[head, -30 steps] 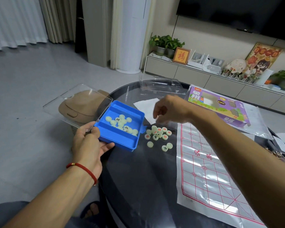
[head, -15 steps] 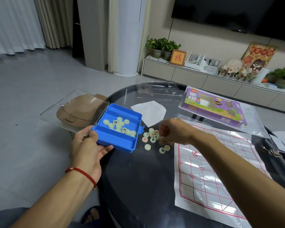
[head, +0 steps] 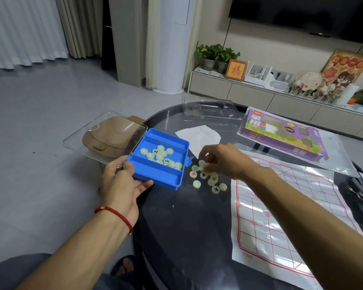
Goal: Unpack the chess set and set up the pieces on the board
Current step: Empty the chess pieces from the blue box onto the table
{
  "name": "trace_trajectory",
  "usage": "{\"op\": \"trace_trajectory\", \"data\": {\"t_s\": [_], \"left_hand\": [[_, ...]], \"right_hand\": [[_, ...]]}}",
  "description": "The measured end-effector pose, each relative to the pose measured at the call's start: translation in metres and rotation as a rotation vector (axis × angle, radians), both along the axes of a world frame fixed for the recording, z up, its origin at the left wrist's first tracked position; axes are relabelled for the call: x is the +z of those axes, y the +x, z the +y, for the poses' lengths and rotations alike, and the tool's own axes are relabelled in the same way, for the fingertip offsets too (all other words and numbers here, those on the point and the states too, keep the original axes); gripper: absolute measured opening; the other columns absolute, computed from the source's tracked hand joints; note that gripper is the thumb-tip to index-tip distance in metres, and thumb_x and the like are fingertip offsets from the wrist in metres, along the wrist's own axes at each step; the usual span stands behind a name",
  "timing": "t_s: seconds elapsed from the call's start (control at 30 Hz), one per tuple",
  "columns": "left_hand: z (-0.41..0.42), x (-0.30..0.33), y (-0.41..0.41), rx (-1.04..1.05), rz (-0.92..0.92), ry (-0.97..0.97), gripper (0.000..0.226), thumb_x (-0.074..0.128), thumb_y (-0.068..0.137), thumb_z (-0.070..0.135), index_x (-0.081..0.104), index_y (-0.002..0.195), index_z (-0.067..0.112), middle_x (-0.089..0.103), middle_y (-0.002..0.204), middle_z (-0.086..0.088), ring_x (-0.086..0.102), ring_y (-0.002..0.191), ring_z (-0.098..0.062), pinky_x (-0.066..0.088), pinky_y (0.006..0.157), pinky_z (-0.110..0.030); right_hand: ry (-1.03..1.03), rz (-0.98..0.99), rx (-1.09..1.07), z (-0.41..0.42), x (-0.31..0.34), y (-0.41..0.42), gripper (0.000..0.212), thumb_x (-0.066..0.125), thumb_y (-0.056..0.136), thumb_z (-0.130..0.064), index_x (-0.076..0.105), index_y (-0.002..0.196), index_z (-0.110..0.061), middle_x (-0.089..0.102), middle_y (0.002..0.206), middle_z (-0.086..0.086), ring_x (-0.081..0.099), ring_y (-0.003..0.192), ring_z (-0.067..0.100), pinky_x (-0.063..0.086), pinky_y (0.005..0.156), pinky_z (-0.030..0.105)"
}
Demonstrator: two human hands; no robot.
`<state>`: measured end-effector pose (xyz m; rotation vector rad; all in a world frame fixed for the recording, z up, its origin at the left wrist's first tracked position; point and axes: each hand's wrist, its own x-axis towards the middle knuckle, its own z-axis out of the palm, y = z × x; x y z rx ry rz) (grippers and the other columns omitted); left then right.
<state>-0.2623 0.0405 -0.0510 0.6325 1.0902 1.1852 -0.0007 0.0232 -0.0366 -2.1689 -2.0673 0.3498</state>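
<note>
Two bare hands at work over a dark round glass table (head: pixel 176 237). Right hand (head: pixel 220 160) lowered since a second ago, from above the white paper scrap (head: pixel 197 136) down onto the loose pile of pale round pieces (head: pixel 205 178) lying on the glass, fingers curled over the far end of the pile, apparently pinching or gathering a piece, though exactly what sits between the fingertips cannot be told. Meaning for the task: sorting of spilled pieces under way, none yet on the board. Left hand (head: pixel 122 183) gripping the near left corner of the blue tray (head: pixel 157 174), thumb on the rim, fingers underneath, tray tilted and held off the table's left edge, in much the same place as before. Roughly a dozen more pale pieces (head: pixel 161 156) gathered in the tray's middle compartment, some showing black characters. Clear hinged lid (head: pixel 88 135) flung open to the left of the tray, a tan object visible through it. Just right of the loose pile, paper board with red grid lines (head: pixel 281 216) spread flat, bare of pieces. Farther back, purple game box (head: pixel 281 135) on a clear plastic wrapper, and a clear plastic shell (head: pixel 208 109) at the table's far edge. Beyond, grey floor, curtains, low cabinet with plants and ornaments.
</note>
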Motion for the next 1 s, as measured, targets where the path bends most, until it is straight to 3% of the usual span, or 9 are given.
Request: {"op": "trace_trajectory", "data": {"t_s": [0.33,0.43,0.5,0.6,0.7,0.8,0.93,1.0], "left_hand": [[0.002,-0.001,-0.001,-0.017,0.019,-0.003,0.024,0.048,0.105,0.016,0.056,0.128,0.017,0.07,0.111,-0.01,0.073,0.092,-0.026,0.06,0.063,-0.034],[0.002,-0.001,0.0,-0.01,0.021,0.005,0.023,0.049,0.105,0.016,0.056,0.127,0.018,0.07,0.111,-0.009,0.073,0.091,-0.025,0.06,0.061,-0.033],[0.0,-0.001,0.003,-0.009,0.024,0.013,0.023,0.049,0.105,0.017,0.056,0.126,0.019,0.07,0.112,-0.009,0.074,0.089,-0.025,0.059,0.06,-0.033],[-0.003,0.0,0.008,-0.03,0.026,0.04,0.022,0.05,0.104,0.017,0.058,0.124,0.018,0.07,0.113,-0.011,0.074,0.089,-0.029,0.058,0.056,-0.032],[-0.006,-0.001,0.01,-0.07,0.018,0.06,0.021,0.049,0.105,0.016,0.059,0.123,0.018,0.07,0.112,-0.011,0.073,0.093,-0.033,0.06,0.059,-0.034],[-0.003,-0.003,0.007,-0.072,-0.02,0.052,0.021,0.05,0.104,0.015,0.058,0.124,0.017,0.07,0.113,-0.013,0.074,0.088,-0.032,0.058,0.057,-0.034],[0.001,-0.003,0.003,-0.079,-0.066,0.011,0.023,0.05,0.104,0.014,0.057,0.126,0.014,0.07,0.113,-0.016,0.073,0.078,-0.028,0.057,0.055,-0.032],[0.002,-0.003,0.002,-0.086,-0.067,0.004,0.023,0.05,0.104,0.014,0.058,0.126,0.014,0.071,0.113,-0.015,0.074,0.077,-0.025,0.057,0.055,-0.031]], "right_hand": [[-0.018,-0.104,0.09,0.012,0.016,-0.006,0.016,0.069,0.095,-0.022,0.077,0.109,-0.02,0.073,0.105,-0.004,0.068,0.091,0.013,0.059,0.083,0.03],[0.201,0.014,0.086,0.01,0.021,-0.016,0.012,0.068,0.094,-0.019,0.077,0.101,-0.017,0.074,0.098,-0.005,0.068,0.084,0.011,0.058,0.076,0.028],[0.242,0.15,0.122,0.009,0.023,-0.033,0.013,0.07,0.092,-0.024,0.077,0.103,-0.019,0.072,0.099,-0.007,0.066,0.086,0.008,0.055,0.077,0.024],[0.168,0.122,0.231,0.016,0.019,-0.057,0.027,0.072,0.091,-0.031,0.073,0.117,-0.021,0.067,0.116,-0.003,0.06,0.102,0.011,0.046,0.086,0.021],[0.153,0.04,0.234,0.025,0.017,-0.072,0.039,0.066,0.095,-0.031,0.062,0.133,-0.021,0.06,0.127,0.002,0.054,0.116,0.019,0.042,0.1,0.03],[0.095,0.025,0.247,0.028,0.024,-0.078,0.041,0.06,0.098,-0.032,0.059,0.138,-0.023,0.056,0.131,0.002,0.055,0.117,0.019,0.04,0.1,0.028],[-0.078,-0.014,0.313,0.032,0.038,-0.07,0.041,0.067,0.094,-0.023,0.061,0.135,-0.028,0.054,0.132,0.0,0.055,0.115,0.018,0.043,0.096,0.024],[-0.181,-0.013,0.311,0.034,0.045,-0.064,0.046,0.071,0.09,-0.021,0.06,0.134,-0.032,0.053,0.129,-0.004,0.056,0.114,0.015,0.05,0.097,0.029]]}}
